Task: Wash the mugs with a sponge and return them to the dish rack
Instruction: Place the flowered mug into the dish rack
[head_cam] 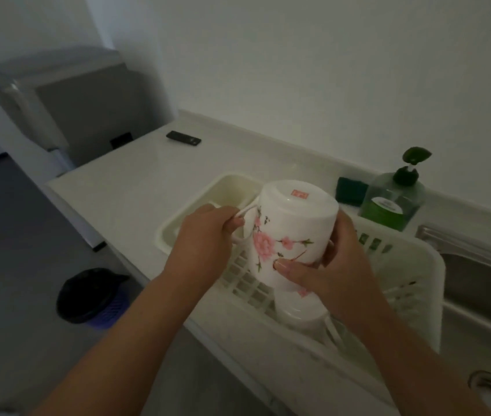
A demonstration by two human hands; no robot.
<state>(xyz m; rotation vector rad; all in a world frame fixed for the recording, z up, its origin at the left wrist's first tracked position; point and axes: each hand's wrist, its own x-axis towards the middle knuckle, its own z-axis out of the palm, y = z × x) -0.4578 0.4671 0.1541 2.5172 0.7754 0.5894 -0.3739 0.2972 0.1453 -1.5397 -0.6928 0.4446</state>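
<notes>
A white mug (291,226) with pink flowers is held upside down above the white dish rack (418,274). My left hand (200,243) grips its handle on the left side. My right hand (331,265) wraps around the mug's lower body, thumb across the front. A second white mug (301,313) stands in the rack right below, partly hidden by the held one. A dark green sponge (351,190) lies on the counter behind the rack, beside the soap bottle.
A green dish soap pump bottle (394,202) stands behind the rack. A cream drip tray (208,202) sits under the rack's left end. The steel sink (484,277) is at the right. A black remote (183,138) lies on the counter; a bin (91,295) stands on the floor.
</notes>
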